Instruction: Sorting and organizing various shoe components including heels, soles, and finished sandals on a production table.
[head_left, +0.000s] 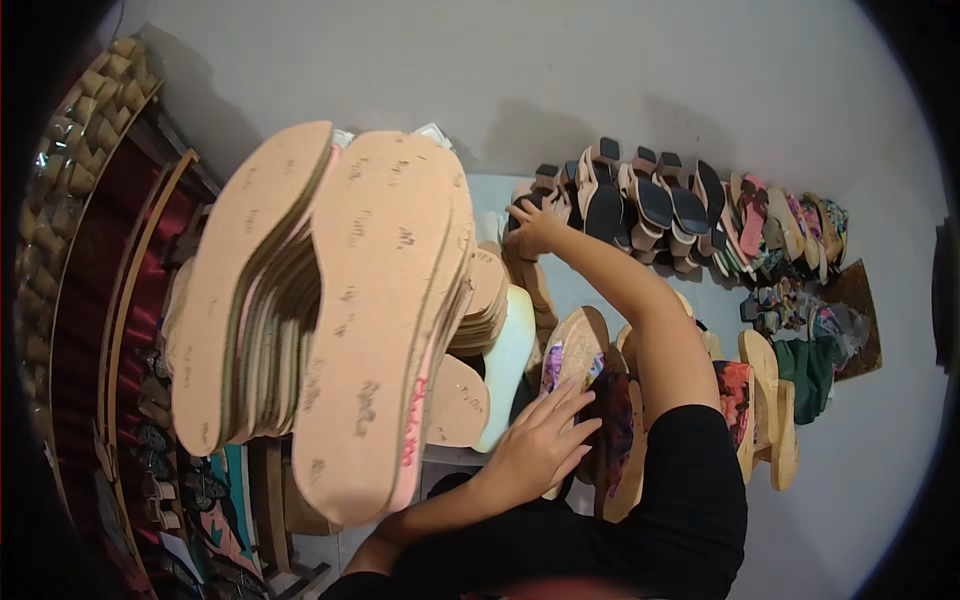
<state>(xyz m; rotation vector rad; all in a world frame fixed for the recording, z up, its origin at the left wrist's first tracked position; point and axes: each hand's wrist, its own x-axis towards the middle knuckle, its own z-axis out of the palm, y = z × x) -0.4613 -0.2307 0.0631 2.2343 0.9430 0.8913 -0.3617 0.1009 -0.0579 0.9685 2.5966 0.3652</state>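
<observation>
My right hand (538, 228) reaches to the back of the table, its fingers curled on a black-soled heeled sandal (533, 200) at the left end of a row. Part of that sandal is hidden by the hand. Nearer to me, my left hand (530, 442) lies with its fingers spread, holding nothing that I can see. Just beyond its fingertips is a sandal with a tan insole (577, 335) and a purple floral strap. A dark patterned sandal (615, 425) sits right of the same hand.
Tall stacks of beige insoles (385, 250) with handwriting rise on the left. Heeled sandals (655, 200) line the wall on the light-blue table (600, 285). Tan wooden-looking soles (765, 390) and a green cloth bundle (808, 375) are at right. Shelves with shoes (155, 440) stand far left.
</observation>
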